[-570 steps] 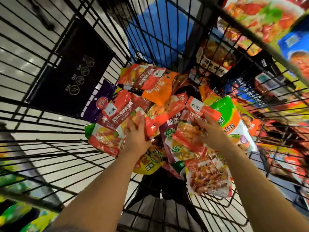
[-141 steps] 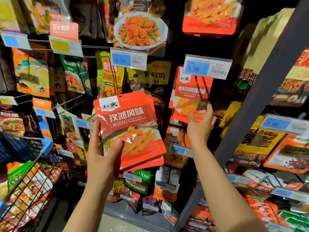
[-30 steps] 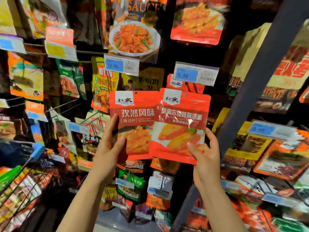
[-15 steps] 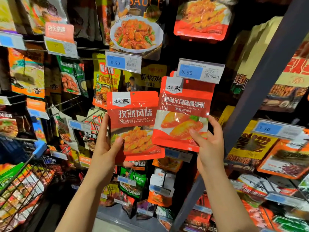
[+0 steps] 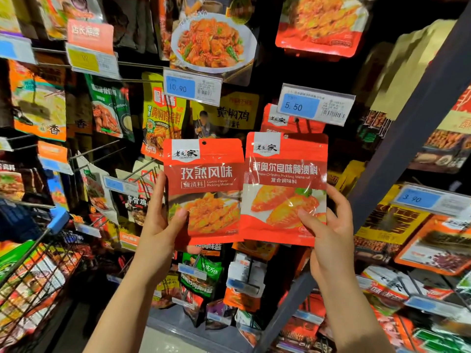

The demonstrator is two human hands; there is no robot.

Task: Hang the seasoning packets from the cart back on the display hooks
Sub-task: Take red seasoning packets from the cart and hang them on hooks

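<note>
**Two red seasoning packets held up to the hooks, neither hung yet**

A person stands at a dim store display crowded with hanging sauce packets. Half a second ago the right-hand packet was raised close under the price tag marked 5.50 (image 5: 316, 105); now it has dropped lower and sits level with the other packet, so it seems not to have caught on the hook (image 5: 298, 123) and still needs another try.

The left hand (image 5: 163, 225) grips the cumin packet (image 5: 204, 184) by its lower left corner, thumb across the front and fingers behind. The right hand (image 5: 328, 233) grips the New Orleans packet (image 5: 285, 184) by its lower right corner in the same way. The two packets hang side by side, edges touching, their punched holes at the top. A matching packet (image 5: 275, 121) already hangs just above and behind the right one. The wire cart (image 5: 38, 271) with more packets stands at lower left.
</note>
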